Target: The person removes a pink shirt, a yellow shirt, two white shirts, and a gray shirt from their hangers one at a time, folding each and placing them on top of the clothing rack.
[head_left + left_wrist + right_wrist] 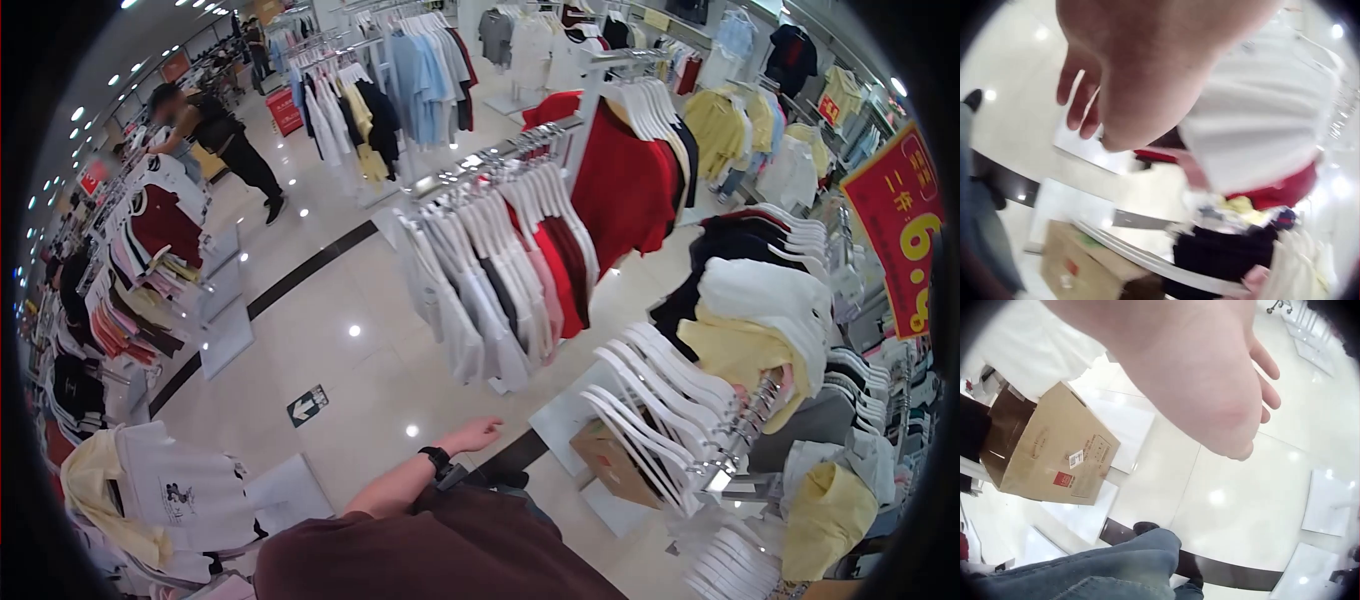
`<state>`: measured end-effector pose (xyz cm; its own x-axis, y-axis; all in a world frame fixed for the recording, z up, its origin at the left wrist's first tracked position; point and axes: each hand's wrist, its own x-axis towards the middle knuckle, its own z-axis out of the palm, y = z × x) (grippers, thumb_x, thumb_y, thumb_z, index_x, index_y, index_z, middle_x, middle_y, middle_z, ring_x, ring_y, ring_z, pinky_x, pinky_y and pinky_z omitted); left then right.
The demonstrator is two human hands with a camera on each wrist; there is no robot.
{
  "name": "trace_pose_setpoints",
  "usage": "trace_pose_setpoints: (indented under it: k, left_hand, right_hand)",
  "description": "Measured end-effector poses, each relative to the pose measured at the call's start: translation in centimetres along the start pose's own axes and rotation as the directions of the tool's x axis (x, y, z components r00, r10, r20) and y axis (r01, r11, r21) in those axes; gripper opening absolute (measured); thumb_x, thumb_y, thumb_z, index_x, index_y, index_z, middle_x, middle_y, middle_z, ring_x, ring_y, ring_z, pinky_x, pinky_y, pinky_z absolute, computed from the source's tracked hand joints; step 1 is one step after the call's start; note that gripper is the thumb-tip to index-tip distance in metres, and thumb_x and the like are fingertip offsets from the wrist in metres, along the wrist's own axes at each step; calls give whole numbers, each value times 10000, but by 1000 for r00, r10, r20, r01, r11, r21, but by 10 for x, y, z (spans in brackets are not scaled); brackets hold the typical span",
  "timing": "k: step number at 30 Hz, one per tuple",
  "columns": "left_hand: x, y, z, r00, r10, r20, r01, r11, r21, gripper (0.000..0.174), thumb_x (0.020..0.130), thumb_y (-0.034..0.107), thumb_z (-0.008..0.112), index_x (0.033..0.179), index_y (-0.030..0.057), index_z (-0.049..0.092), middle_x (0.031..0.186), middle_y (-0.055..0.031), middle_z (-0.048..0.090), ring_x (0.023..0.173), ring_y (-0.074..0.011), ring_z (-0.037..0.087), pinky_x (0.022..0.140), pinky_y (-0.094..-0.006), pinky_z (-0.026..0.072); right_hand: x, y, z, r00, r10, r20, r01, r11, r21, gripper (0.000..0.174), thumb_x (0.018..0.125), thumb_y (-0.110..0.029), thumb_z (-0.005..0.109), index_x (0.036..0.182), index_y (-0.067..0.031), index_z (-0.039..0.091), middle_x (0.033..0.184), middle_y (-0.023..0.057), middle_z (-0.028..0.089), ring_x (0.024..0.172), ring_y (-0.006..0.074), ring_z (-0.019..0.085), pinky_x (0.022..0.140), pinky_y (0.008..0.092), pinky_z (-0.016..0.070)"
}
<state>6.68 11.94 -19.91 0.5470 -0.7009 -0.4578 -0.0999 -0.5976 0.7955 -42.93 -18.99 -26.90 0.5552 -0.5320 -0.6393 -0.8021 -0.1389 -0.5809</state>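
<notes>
In the head view, the left hand, a black band on its wrist, hangs over the floor with fingers loosely extended, touching nothing. The left wrist view shows this hand empty, beside a white garment and above a cardboard box. The right hand appears in the right wrist view with slightly bent fingers and nothing visible in it; the open box lies to its lower left. I cannot make out the right hand in the head view. White hangers line a rail near the box.
White and yellow garments lie heaped over the right rack. A rack of white and red clothes stands ahead. More racks line the left side, where a person in black stands. White base plates lie low on the tiled floor.
</notes>
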Motion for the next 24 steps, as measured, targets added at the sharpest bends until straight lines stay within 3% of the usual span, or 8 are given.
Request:
trace_pose_setpoints:
  k: [3,8,9,10,12,17,19,24]
  left_hand:
    - [-41,-183,7,935,-218,-281,262,956,132,508,987,375,603,1385,64,660,1262,-227,735,1197,-379,696,1024,-460,545]
    - [-180,-337,-38,504,-853,137,781,518,350,454,953,278,620,1338,58,720,1283,-145,760,1184,-308,722,1051,-483,548]
    - [-203,-344,-49,523,-849,79,779,514,359,470,945,268,613,1357,62,707,1343,-156,731,1223,-310,708,1058,-477,547]
    - [-212,-365,-60,565,-818,106,718,551,425,478,928,274,613,1349,68,710,1380,-174,706,1256,-340,690,1074,-482,540]
    - [-235,-373,-83,702,-711,43,648,663,374,481,907,275,615,1332,74,720,1392,-199,688,1284,-375,664,1095,-489,528]
    - [-235,-421,-124,722,-691,-33,675,693,256,481,892,272,607,1317,86,730,1373,-210,692,1297,-384,650,1112,-488,515]
    - [-220,-424,-139,738,-672,-59,668,717,200,485,888,269,602,1320,90,729,1374,-206,693,1299,-386,648,1116,-484,512]
    - [-175,-399,-164,812,-560,-164,576,814,73,515,911,340,597,1355,104,705,1383,-199,689,1311,-372,640,1137,-476,494]
  right_hand:
    - [1,-7,26,999,-19,39,27,975,-220,355,1002,-376,612,935,-44,718,866,125,757,886,261,743,803,461,572]
    - [11,27,134,998,-14,53,39,858,-512,432,941,-445,645,804,-52,758,836,144,771,857,279,758,803,504,569]
    - [17,-30,143,970,242,3,-235,945,-226,442,921,-409,608,967,-2,774,862,207,769,867,392,754,842,493,595]
    - [35,-57,159,972,227,-58,-235,944,-231,454,915,-421,611,1043,-18,776,906,205,781,923,364,761,881,463,593]
    - [45,-128,186,999,-6,-53,-7,971,-240,513,945,-454,650,1217,-28,731,1121,236,770,1086,393,731,988,466,563]
    - [7,-412,210,880,-464,-99,371,804,-465,651,997,-298,665,1540,-10,454,1463,289,551,1331,468,557,1107,517,473]
    - [0,-490,213,674,-688,-268,532,704,-470,629,1008,-245,661,1539,12,444,1459,272,544,1346,459,537,1122,499,451]
    - [2,-600,210,501,-782,-371,685,620,-382,534,1065,-212,596,1527,23,468,1439,284,563,1354,428,533,1141,476,424]
